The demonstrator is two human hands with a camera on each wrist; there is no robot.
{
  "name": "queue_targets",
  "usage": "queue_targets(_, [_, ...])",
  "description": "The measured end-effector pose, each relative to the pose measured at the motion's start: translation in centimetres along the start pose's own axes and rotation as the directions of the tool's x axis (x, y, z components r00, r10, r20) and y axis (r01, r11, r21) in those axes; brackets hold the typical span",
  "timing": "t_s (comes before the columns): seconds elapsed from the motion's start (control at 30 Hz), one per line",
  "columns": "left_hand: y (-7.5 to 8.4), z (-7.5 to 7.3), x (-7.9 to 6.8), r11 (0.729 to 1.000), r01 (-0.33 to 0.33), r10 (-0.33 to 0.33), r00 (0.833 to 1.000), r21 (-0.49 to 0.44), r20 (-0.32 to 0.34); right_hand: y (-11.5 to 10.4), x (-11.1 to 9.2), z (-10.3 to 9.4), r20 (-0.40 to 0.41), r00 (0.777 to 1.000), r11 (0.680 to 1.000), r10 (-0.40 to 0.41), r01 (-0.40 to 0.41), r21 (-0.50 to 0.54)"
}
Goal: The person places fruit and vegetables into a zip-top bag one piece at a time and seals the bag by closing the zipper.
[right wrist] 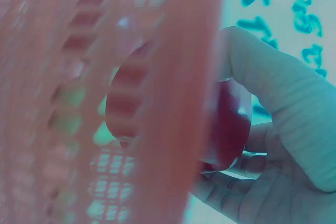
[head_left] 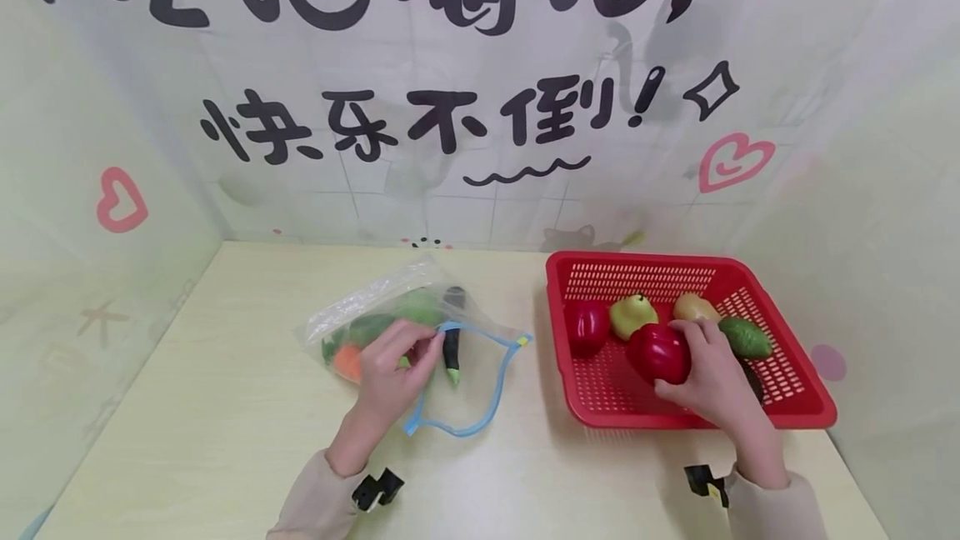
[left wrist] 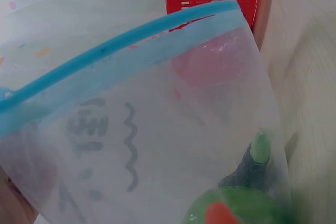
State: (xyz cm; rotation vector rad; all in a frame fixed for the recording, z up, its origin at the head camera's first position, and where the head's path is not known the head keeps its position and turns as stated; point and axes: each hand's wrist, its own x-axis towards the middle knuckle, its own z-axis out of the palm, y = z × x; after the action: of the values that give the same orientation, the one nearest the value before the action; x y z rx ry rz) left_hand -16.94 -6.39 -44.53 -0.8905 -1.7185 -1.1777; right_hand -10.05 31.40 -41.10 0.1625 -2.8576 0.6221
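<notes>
My right hand (head_left: 708, 369) grips a glossy dark-red, round fruit (head_left: 660, 353) over the red basket (head_left: 566, 394), thumb on its near side. In the right wrist view, the basket's slotted wall partly covers that red fruit (right wrist: 231, 124). My left hand (head_left: 397, 365) pinches the rim of a clear zip bag (head_left: 476, 386) with a blue seal, its mouth spread toward the basket. Inside the bag lie a dark eggplant (head_left: 451, 348) with a green tip, an orange piece (head_left: 347, 362) and several green vegetables, seen through the film.
The basket also holds another dark-red fruit (head_left: 588, 326), a yellow-green pear (head_left: 632, 317), a tan potato-like piece (head_left: 693, 307) and a bumpy green vegetable (head_left: 745, 338). A pale table (head_left: 225, 440) lies beneath, with printed white sheeting (head_left: 420, 215) at the back and sides.
</notes>
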Motion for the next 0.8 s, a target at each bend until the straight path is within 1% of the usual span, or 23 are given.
queue_targets(0.1, [0.0, 0.0, 0.0, 1.0, 0.002, -0.002, 1.0, -0.001, 0.003, -1.5, -0.1, 0.0, -0.026, 0.999, 0.999, -0.032, 0.032, 0.014])
queue_targets(0.2, [0.0, 0.0, -0.1, 1.0, 0.004, -0.004, 1.0, -0.004, 0.0, -3.0, -0.1, 0.2, -0.036, 0.998, 0.998, -0.053, 0.054, 0.027])
queue_targets(0.33, [-0.1, 0.0, -0.2, 1.0, 0.008, -0.008, 1.0, 0.003, 0.0, -4.9, -0.1, 0.6, -0.015, 0.998, 0.997, -0.061, 0.061, 0.056])
queue_targets(0.43, [-0.1, 0.1, -0.2, 1.0, 0.012, -0.012, 1.0, 0.005, 0.003, -6.3, 0.0, 1.1, -0.001, 0.998, 0.993, -0.07, 0.069, 0.098])
queue_targets(0.53, [0.0, 0.1, -0.2, 1.0, 0.012, -0.012, 1.0, -0.003, 0.003, -7.8, 0.1, 1.6, -0.005, 0.996, 0.987, -0.089, 0.089, 0.137])
queue_targets(0.6, [0.0, 0.1, -0.2, 1.0, 0.015, -0.015, 1.0, -0.007, 0.003, -8.9, 0.1, 2.0, -0.01, 0.994, 0.981, -0.112, 0.112, 0.157])
queue_targets(0.7, [0.1, 0.2, -0.1, 1.0, 0.016, -0.016, 1.0, -0.012, 0.0, -10.6, 0.3, 2.8, -0.01, 0.985, 0.967, -0.17, 0.169, 0.189])
queue_targets(0.8, [0.2, 0.2, -0.1, 0.999, 0.023, -0.023, 1.0, -0.025, 0.0, -12.3, 0.5, 4.1, 0.002, 0.974, 0.947, -0.226, 0.219, 0.234])
